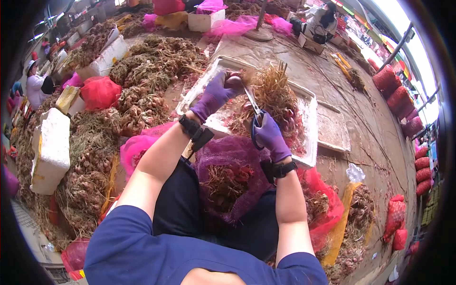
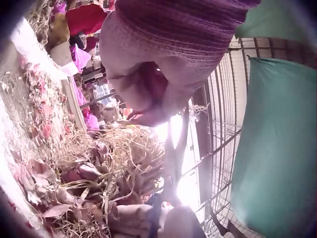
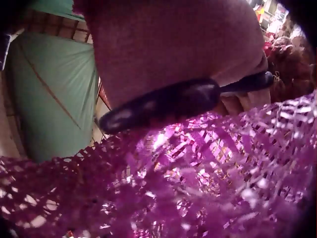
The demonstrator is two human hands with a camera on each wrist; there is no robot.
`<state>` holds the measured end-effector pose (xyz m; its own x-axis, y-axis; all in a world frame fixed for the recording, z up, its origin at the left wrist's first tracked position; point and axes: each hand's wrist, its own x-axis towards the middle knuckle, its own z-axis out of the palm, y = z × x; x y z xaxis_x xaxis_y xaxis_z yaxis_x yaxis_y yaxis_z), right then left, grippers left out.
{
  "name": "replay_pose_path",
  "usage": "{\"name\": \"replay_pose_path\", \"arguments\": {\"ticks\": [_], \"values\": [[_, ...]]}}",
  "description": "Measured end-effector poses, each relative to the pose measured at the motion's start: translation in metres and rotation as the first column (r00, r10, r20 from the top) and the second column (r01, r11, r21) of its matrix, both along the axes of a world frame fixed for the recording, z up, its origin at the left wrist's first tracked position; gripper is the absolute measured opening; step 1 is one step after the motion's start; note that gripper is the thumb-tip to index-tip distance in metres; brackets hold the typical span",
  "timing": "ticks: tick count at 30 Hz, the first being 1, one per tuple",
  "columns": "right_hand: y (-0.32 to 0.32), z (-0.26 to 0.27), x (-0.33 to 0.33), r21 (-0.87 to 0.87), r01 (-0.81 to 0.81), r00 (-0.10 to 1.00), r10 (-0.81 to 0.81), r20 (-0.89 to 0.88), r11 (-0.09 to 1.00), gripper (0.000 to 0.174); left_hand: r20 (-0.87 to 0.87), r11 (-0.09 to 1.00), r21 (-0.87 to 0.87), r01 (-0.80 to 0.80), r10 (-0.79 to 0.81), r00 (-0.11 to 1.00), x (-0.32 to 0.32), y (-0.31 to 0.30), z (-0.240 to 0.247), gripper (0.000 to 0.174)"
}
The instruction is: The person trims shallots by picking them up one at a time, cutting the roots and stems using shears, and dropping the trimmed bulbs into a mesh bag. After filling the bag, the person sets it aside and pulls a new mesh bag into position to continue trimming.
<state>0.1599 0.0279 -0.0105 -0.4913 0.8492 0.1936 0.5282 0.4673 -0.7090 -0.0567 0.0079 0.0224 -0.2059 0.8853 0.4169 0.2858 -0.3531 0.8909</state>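
Observation:
My left hand (image 1: 216,94), in a purple glove, pinches a reddish shallot (image 1: 233,74) above a white foam tray (image 1: 311,126). The gloved right hand (image 1: 272,136) grips scissors (image 1: 254,103) by their dark blue handles (image 3: 163,104). Their blades point up and away, with the tips right at the left hand's fingers. Dry-stemmed shallots (image 1: 278,102) are heaped in the tray, just beyond the scissors. In the left wrist view the fingers (image 2: 143,106) curl round the shallot, which is mostly hidden.
A purple mesh bag (image 1: 216,154) with dry trimmings lies across my lap. Large shallot heaps (image 1: 152,66) spread at left beside a foam box (image 1: 51,149). A red mesh bag (image 1: 323,202) lies at right; filled red sacks (image 1: 392,88) line the far right. Other people (image 1: 320,23) sit farther back.

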Motion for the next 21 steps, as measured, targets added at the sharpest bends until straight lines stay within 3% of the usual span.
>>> {"name": "replay_pose_path", "arguments": {"ticks": [1, 2, 4, 10, 12, 14, 15, 16, 17, 18, 19, 20, 21], "values": [[0.000, 0.002, -0.001, -0.065, 0.002, 0.999, -0.005, -0.043, 0.998, 0.035, -0.142, 0.999, -0.021, -0.049, 0.046, 0.989, 0.001, -0.002, 0.003, 0.041], [0.002, -0.001, -0.002, -0.065, 0.002, 0.999, -0.005, -0.043, 0.998, 0.035, -0.141, 0.999, -0.021, -0.049, 0.046, 0.989, 0.004, -0.004, 0.005, 0.041], [0.006, -0.005, -0.003, 0.002, -0.017, 0.999, 0.017, 0.031, 1.000, 0.035, 0.042, 0.988, -0.032, 0.152, -0.150, 0.988, 0.012, -0.008, 0.007, 0.044], [-0.007, 0.015, -0.003, 0.071, -0.018, 0.999, 0.016, 0.035, 0.997, 0.038, 0.071, 0.969, -0.029, 0.245, -0.243, 0.968, 0.005, -0.006, 0.009, 0.044], [0.000, -0.001, -0.006, 0.076, 0.004, 0.999, -0.008, 0.053, 0.997, 0.039, 0.074, 0.960, -0.028, 0.278, -0.275, 0.959, 0.002, -0.007, 0.009, 0.042], [0.004, -0.008, -0.009, 0.082, 0.025, 0.997, -0.031, 0.071, 0.996, 0.040, 0.414, 0.916, -0.064, 0.396, -0.337, 0.845, -0.001, -0.005, 0.002, 0.032], [0.006, -0.012, -0.011, -0.029, 0.023, 1.000, -0.023, -0.007, 0.999, 0.041, 0.647, 0.874, -0.098, 0.477, -0.308, 0.697, 0.000, -0.005, -0.002, 0.022], [0.002, -0.007, -0.014, -0.140, 0.012, 0.996, -0.024, -0.085, 0.990, 0.041, 0.646, 0.873, -0.100, 0.477, -0.308, 0.698, -0.001, -0.005, -0.006, 0.022], [-0.001, -0.002, -0.016, -0.141, 0.013, 0.996, -0.025, -0.086, 0.990, 0.041, 0.743, 0.819, -0.055, 0.571, -0.348, 0.572, -0.003, -0.005, -0.010, 0.019], [-0.004, 0.005, -0.017, -0.340, 0.003, 0.943, -0.116, -0.311, 0.940, 0.046, 0.822, 0.759, 0.003, 0.652, -0.373, 0.430, -0.005, -0.005, -0.013, 0.016], [-0.006, 0.012, -0.017, -0.515, -0.051, 0.834, -0.248, -0.494, 0.855, 0.050, 0.834, 0.788, -0.019, 0.615, -0.327, 0.444, 0.003, -0.008, -0.010, 0.015], [0.003, 0.004, -0.016, -0.513, -0.035, 0.830, -0.261, -0.493, 0.858, 0.050, 0.834, 0.777, -0.015, 0.629, -0.338, 0.437, 0.005, -0.009, -0.008, 0.015], [0.019, -0.010, -0.013, -0.468, -0.078, 0.810, -0.218, -0.545, 0.880, 0.046, 0.696, 0.723, -0.111, 0.682, -0.434, 0.573, 0.006, -0.007, -0.007, 0.014]]}}
